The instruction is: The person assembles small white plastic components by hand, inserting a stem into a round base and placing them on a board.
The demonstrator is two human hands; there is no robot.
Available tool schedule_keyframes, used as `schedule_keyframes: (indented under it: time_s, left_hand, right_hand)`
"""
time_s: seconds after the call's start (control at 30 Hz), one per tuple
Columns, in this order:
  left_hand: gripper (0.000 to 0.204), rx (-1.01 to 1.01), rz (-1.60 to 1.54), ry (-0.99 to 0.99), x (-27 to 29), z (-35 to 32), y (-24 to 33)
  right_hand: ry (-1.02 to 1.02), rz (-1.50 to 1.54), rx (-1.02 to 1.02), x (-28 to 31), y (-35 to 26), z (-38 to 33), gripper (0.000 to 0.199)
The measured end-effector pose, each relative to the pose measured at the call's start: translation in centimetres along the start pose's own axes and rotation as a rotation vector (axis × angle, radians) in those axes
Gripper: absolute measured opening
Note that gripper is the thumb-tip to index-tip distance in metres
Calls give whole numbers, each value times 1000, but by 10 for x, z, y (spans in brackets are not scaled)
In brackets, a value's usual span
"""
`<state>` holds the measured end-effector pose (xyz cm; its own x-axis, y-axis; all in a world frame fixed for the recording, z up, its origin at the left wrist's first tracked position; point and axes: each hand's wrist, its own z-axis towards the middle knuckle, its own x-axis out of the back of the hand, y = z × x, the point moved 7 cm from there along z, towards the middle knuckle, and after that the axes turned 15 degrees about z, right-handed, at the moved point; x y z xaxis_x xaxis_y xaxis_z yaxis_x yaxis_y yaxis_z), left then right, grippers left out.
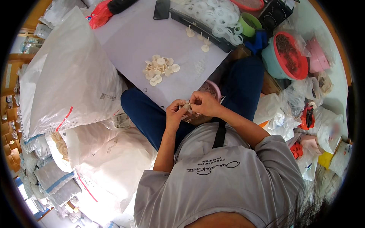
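Nearest the camera: one grey short-sleeved T-shirt (228, 171), dark lettering across the front. Above the lap, one small pale piece (186, 106), mostly covered, too small to tell its shape. Sits at the fingertips, between both hands. Left hand (175, 111): thumb and fingers pinched together on it, hardly any gap. Right hand (206, 103): fingers curled and drawn close at the piece's right side; cannot tell whether gripping it too. Just beyond, partly behind the right hand, one pink bowl (218, 90). Farther out on the pale tabletop (133, 41), one heap of cream disc-and-stem pieces (160, 68), roughly twenty, overlapping too much for an exact count. Near the tabletop's right edge, three or four loose cream pieces (205, 48), stems up. Beside these, one long black tray (216, 40) with dozens of white rings (218, 19). At the far side, one black smartphone (161, 9). To the right, one green bowl (248, 31), one red basin (303, 67) on one light-blue bucket (269, 60), one pink bucket (319, 62). To the left, at least two large white sacks (68, 76).
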<state>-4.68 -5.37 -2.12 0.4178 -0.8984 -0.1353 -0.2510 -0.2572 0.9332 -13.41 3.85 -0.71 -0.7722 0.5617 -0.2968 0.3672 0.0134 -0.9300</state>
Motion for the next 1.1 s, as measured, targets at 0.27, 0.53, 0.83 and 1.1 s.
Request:
schedule_keyframes:
  time_s: [0.27,0.53,0.83,1.1]
  left_hand:
    - [10,-58,187,-23,1,2,3]
    - [9,-226,510,-16,2,1,10]
    - [6,44,-68,-98,2,-7,-13]
    - [11,63,-320,-136,-10,-9,-14]
  right_hand:
    - [13,-76,54,3,-2,-1,8]
    - [14,-353,170,-1,-17,-5,8]
    - [-166,266,-210,-9,3,-3,6]
    - [-151,450,-330,-12,7,-7,5]
